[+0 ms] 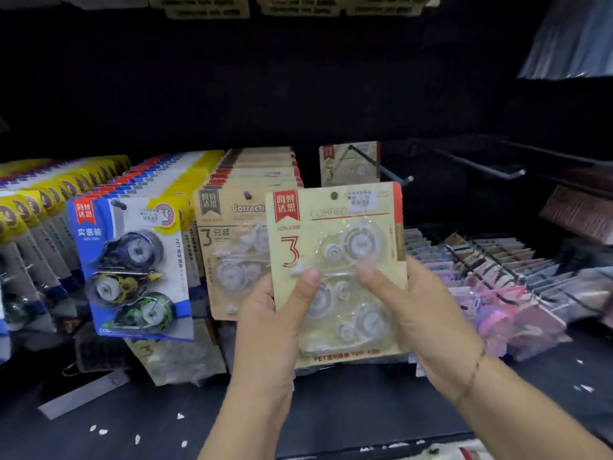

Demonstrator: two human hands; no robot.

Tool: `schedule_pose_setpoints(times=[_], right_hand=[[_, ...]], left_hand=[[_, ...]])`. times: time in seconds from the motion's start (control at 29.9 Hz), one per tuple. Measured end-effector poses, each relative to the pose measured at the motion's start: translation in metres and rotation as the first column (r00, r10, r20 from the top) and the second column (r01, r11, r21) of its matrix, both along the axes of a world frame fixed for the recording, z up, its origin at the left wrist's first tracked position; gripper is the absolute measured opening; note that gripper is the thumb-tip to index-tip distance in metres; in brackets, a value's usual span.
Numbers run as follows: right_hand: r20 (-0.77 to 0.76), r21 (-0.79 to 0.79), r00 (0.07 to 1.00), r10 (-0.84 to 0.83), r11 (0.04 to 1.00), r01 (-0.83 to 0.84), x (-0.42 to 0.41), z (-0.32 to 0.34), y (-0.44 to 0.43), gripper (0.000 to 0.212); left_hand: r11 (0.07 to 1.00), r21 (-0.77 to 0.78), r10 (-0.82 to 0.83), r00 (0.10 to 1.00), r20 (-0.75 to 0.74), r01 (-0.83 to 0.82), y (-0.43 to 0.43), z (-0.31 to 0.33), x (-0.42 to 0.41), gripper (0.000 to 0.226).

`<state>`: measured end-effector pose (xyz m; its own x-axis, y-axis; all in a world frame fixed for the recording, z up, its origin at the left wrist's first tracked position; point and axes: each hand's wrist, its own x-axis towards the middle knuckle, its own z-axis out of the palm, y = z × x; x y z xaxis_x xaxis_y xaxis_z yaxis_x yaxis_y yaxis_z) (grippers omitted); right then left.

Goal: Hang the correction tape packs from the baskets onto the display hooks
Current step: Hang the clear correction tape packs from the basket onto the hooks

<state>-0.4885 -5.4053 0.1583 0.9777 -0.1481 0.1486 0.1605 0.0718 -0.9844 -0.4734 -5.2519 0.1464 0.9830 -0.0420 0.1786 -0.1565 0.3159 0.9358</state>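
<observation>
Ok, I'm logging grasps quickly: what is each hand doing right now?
Left hand: grips the beige correction tape pack at its left edge, thumb on the front.
Right hand: grips the same pack at its right edge.

The cream correction tape pack (331, 234) nearest me carried a red banner reading 阿赞达思, "ADS-2306" beneath it, a big red "3" and a faint "CORREC…" heading. Its price sticker (360, 199) was too blurred to read. At its nine o'clock, a beige hanging pack (232, 227) showed "Correcti" and "3 只装". Farther toward nine o'clock, the blue pack (99, 247) read "实惠装" and "PET".
</observation>
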Motion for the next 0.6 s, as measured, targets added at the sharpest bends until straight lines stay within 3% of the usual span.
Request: schedule_pose_setpoints(times=[0.07,0.2,0.27,0.37,0.47,0.6], right_hand=[[0.036,-0.014,0.988,-0.148,0.989,0.149,-0.011,0.002,-0.01,0.044],[0.138,-0.123,0.915,-0.379,0.91,0.396,-0.015,0.012,-0.044,0.026],[0.157,-0.12,0.887,-0.435,0.883,0.454,-0.01,0.012,-0.058,0.021],[0.163,-0.149,0.878,-0.451,0.868,0.474,0.002,0.009,-0.067,0.019],[0.174,-0.135,0.871,-0.46,0.865,0.483,0.01,0.006,-0.07,0.016],[0.185,-0.138,0.853,-0.488,0.847,0.514,0.02,-0.001,-0.076,0.016]], left_hand=[[0.996,0.071,0.044,0.999,0.01,-0.045,-0.011,-0.002,-0.006,0.035],[0.929,0.27,0.209,0.961,0.183,-0.253,-0.019,0.001,-0.004,0.019],[0.818,0.416,0.256,0.9,0.354,-0.397,-0.019,0.006,0.0,0.024],[0.584,0.489,0.278,0.725,0.63,-0.648,-0.015,0.016,0.022,0.043],[0.37,0.562,0.255,0.663,0.704,-0.74,-0.004,0.025,0.053,0.058],[0.239,0.633,0.192,0.675,0.713,-0.737,0.008,0.023,0.079,0.067]])
